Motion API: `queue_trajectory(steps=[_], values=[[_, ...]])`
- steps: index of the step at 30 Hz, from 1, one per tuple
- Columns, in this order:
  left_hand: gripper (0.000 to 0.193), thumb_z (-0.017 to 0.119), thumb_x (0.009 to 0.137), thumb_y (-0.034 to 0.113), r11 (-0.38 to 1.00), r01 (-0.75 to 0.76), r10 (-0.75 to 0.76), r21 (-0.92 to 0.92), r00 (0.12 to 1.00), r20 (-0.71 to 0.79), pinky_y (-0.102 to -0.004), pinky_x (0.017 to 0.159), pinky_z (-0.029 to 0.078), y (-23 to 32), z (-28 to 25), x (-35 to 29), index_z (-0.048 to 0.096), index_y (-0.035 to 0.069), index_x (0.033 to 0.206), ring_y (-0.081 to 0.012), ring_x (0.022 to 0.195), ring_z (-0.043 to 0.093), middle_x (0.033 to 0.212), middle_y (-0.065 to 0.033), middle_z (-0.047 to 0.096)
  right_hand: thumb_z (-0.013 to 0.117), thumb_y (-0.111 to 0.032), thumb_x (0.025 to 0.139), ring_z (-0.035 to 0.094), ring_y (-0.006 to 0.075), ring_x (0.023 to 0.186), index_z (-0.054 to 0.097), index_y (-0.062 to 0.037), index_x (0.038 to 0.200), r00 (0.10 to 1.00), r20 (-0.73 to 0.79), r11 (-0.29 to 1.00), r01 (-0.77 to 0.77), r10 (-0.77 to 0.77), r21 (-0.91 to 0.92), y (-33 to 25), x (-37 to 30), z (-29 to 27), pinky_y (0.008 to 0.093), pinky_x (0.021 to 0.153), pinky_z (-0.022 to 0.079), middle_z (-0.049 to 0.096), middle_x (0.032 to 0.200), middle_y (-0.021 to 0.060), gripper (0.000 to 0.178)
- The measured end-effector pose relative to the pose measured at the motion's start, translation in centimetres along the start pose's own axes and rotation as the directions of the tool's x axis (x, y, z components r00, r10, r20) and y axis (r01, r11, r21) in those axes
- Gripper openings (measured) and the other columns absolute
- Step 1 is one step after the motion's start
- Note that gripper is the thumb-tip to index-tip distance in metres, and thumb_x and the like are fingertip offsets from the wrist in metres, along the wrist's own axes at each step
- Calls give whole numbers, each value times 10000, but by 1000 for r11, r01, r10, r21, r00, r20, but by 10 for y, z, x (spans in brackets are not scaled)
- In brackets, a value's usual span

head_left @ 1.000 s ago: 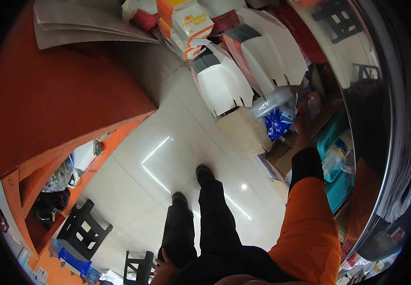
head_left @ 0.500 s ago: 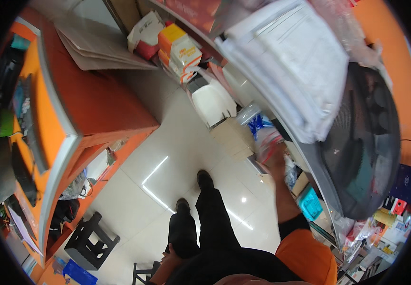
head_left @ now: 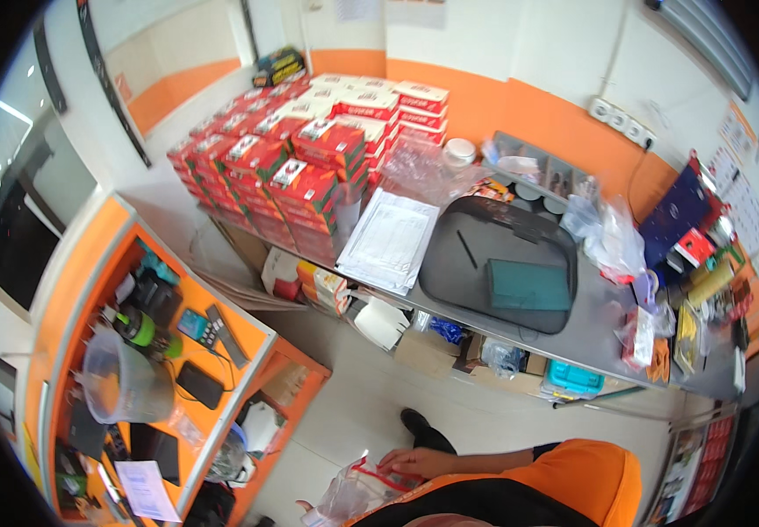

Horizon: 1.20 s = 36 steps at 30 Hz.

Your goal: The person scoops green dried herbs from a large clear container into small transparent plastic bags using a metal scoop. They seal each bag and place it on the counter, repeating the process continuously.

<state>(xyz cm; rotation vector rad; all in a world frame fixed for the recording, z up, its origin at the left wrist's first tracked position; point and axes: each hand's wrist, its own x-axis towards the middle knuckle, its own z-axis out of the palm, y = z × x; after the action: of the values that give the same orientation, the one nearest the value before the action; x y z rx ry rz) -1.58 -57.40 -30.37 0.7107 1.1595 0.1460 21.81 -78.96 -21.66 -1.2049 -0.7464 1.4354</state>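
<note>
A clear plastic bag with a red edge point(head_left: 355, 492) is low in the picture, close to my body. My right hand point(head_left: 416, 463) is closed on its red-edged top, with the fingers bent over the plastic. At the bag's lower left side, only a fingertip or two of my left hand point(head_left: 304, 506) shows. The bag and the picture's lower edge hide the rest of that hand, so its grip cannot be made out.
Ahead, a grey table point(head_left: 592, 344) bears stacked red and white boxes point(head_left: 309, 180), white packets point(head_left: 388, 239) and a black tray point(head_left: 458, 285) with a teal folder point(head_left: 528, 285). Cartons and a turquoise basket point(head_left: 572, 378) sit below. An orange counter point(head_left: 248, 362) stands left.
My right hand has come back from the things under the table and now has the plastic bag by my body. My left hand has left my knee. The view has tilted up.
</note>
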Motion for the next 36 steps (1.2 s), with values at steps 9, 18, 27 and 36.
queue_trajectory(steps=[9, 18, 27, 36], values=[[579, 611, 1017, 330, 941, -147, 58, 306, 958, 282, -440, 1023, 485, 65, 17, -59, 400, 35, 1468, -286, 1218, 582, 1350, -148, 560, 640, -21, 902, 607, 264, 1084, 668, -2, 1203, 851, -405, 823, 55, -334, -565, -29, -41, -11, 327, 917, 518, 554, 1334, 131, 303], [428, 611, 1021, 219, 826, -443, 129, 349, 751, 648, -366, 938, 511, 106, 150, -92, 495, 3, 1371, -195, 1068, 627, 1197, -98, 633, 689, -207, 926, 600, 312, 1108, 679, -7, 1184, 685, -642, 603, -362, -346, -711, -53, -118, -33, 360, 950, 489, 588, 1306, 181, 326], [369, 579, 1032, 212, 671, -671, 278, 315, 622, 732, -320, 894, 515, 139, 341, -92, 531, -15, 1319, -151, 1018, 618, 1145, -67, 644, 555, -421, 1036, 585, 205, 1184, 574, -42, 1394, 905, -370, 977, 203, -210, -58, -115, -175, -138, 368, 1007, 469, 616, 1336, 111, 521], [519, 388, 1102, 398, 925, -334, 40, 183, 563, 825, -393, 992, 521, 165, 480, -38, 492, -18, 1394, -225, 1146, 633, 1295, -151, 614, 586, -360, 1015, 512, 210, 1283, 393, -59, 1548, 909, -299, 955, 294, -290, -33, -181, -224, -217, 365, 1069, 424, 490, 1494, 105, 642]])
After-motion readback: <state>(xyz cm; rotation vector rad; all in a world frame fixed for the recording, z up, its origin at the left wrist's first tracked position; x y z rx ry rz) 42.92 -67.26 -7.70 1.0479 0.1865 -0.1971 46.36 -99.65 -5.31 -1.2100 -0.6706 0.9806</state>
